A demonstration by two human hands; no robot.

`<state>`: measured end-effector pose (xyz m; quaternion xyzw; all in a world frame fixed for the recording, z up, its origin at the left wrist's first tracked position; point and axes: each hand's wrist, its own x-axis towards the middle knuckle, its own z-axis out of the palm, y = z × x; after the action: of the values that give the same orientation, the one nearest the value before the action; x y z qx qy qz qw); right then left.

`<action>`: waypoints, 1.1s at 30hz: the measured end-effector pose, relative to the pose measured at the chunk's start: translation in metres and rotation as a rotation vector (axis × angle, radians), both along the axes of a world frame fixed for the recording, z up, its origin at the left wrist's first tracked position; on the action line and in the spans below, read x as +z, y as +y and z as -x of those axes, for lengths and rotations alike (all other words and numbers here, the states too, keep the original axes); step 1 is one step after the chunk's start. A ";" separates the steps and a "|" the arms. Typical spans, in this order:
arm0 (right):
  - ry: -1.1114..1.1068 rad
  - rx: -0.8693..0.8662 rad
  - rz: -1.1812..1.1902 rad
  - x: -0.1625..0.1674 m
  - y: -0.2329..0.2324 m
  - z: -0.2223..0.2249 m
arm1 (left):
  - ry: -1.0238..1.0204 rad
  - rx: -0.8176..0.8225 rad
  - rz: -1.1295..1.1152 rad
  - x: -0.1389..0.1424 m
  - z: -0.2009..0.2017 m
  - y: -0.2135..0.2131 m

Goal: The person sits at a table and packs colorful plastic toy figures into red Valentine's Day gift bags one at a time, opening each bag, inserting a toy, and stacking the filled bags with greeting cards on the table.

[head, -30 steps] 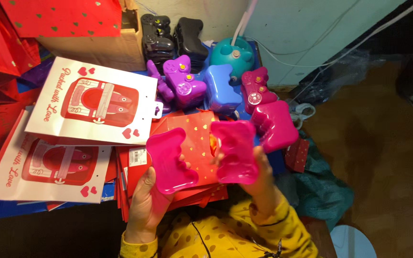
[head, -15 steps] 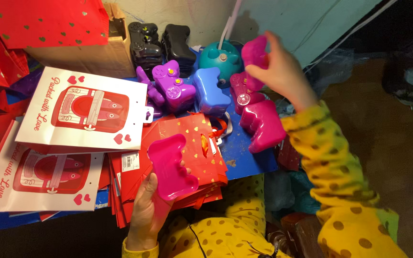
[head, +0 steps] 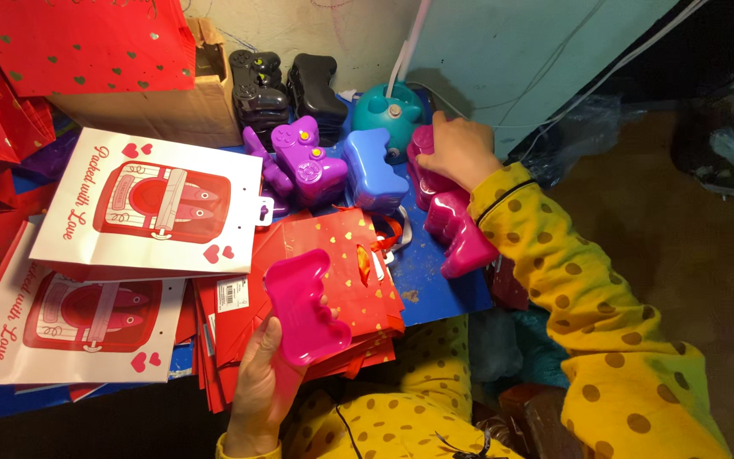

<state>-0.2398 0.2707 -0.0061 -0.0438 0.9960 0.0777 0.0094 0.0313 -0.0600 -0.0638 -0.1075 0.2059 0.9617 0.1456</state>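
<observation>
Two hands are busy over a cluttered blue worktop point(head: 435, 280). Her left hand point(head: 261, 387), low in the view, has its fingers closed round the lower edge of a bright pink controller-shaped shell point(head: 303, 306), held tilted with its hollow side up, above a stack of red gift bags point(head: 346, 263) speckled with gold hearts. The right hand point(head: 460, 153), in a yellow sleeve with brown dots point(head: 588, 289), reaches across to the far side of the worktop and rests with fingers curled on top of a pile of pink shells point(head: 456, 225); whether it actually grips one I cannot tell from here. Just left of that pile lies a blue shell point(head: 373, 170), then purple controller shapes point(head: 303, 157), and behind them a couple of black ones point(head: 286, 85) stacked against the wall. A teal round object point(head: 386, 109) with a white tube rising from it sits just behind the blue shell, close to the right hand. To the left lie white bags point(head: 150, 204) printed with a red picture and hearts, one overlapping another, and a cardboard box point(head: 142, 110) stands behind them under more red bags point(head: 87, 42).
</observation>
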 end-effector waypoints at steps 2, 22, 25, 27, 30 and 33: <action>-0.024 -0.005 0.022 0.000 -0.001 -0.001 | -0.001 -0.004 -0.002 -0.002 0.001 0.000; -0.150 -0.061 0.165 -0.004 0.017 0.012 | -0.040 -0.013 0.043 -0.011 0.002 0.000; -0.153 -0.070 0.202 -0.004 0.022 0.014 | -0.050 -0.009 0.048 -0.011 0.000 0.000; -0.161 -0.071 0.205 -0.005 0.023 0.014 | -0.055 -0.004 0.045 -0.012 -0.001 0.000; -0.197 -0.076 0.159 -0.009 0.018 0.011 | -0.061 0.003 0.048 -0.013 -0.002 -0.001; -0.266 -0.107 0.074 -0.015 0.011 0.010 | -0.097 0.012 0.058 -0.014 -0.003 -0.001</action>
<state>-0.2501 0.2814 -0.0210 -0.0007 0.9890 0.0335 0.1439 0.0344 -0.0608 -0.0776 -0.1596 0.2256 0.9498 0.1466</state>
